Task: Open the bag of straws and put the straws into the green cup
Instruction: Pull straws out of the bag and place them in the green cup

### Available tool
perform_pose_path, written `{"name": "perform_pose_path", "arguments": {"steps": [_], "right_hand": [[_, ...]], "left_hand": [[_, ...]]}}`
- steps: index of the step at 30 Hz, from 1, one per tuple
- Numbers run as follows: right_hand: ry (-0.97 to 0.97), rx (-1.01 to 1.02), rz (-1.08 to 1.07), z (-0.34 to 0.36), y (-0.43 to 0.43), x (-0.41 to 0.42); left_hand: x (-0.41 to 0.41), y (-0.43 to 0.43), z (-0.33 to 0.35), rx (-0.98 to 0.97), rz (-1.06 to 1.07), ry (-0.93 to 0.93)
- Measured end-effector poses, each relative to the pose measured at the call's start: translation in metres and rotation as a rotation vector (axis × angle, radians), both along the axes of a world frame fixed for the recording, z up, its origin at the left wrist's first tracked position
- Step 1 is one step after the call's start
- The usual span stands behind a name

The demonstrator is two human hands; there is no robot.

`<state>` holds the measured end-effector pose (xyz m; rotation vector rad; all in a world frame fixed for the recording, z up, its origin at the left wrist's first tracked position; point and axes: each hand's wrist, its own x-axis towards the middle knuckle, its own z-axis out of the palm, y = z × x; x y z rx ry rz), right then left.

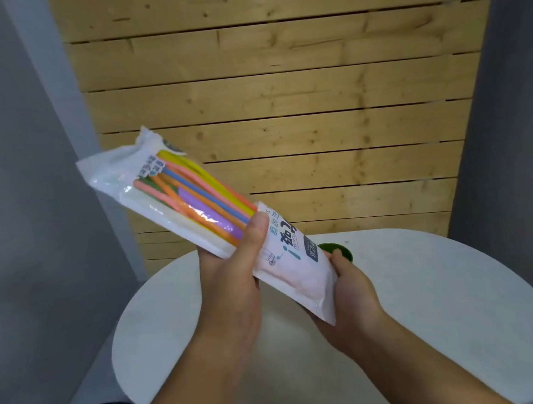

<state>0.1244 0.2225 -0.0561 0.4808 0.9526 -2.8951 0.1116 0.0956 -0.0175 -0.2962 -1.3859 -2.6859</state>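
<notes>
— What are you holding?
— My right hand [350,288] clasps the near end of the bag [167,212]. My left hand [233,271] is wrapped round its middle, thumb on top. It slants up above the surface [431,283], unopened, I judge.
— What could go wrong?
— A hard tear could scatter the straws [198,195] or knock the green cup [336,248] at the far edge.
— Counts?
— One bag, one cup. The straws overlap, so no sure count.
</notes>
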Motion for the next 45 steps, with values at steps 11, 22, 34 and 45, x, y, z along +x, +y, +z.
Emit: {"name": "perform_pose_path", "arguments": {"steps": [11, 22, 34, 45], "right_hand": [[-0.179, 0.150, -0.138, -0.001, 0.007, -0.009], [0.030, 0.978, -0.130, 0.011, 0.022, -0.001], [0.094, 0.999, -0.088, 0.018, 0.051, -0.003], [0.106, 0.375, -0.057, 0.016, 0.073, -0.010]], "left_hand": [[-0.023, -0.019, -0.015, 0.030, -0.142, -0.140], [-0.028, -0.034, -0.024, 0.249, -0.070, -0.316], [-0.031, -0.040, -0.034, 0.324, -0.053, -0.353], [-0.039, -0.049, -0.041, 0.405, -0.035, -0.373]]}}
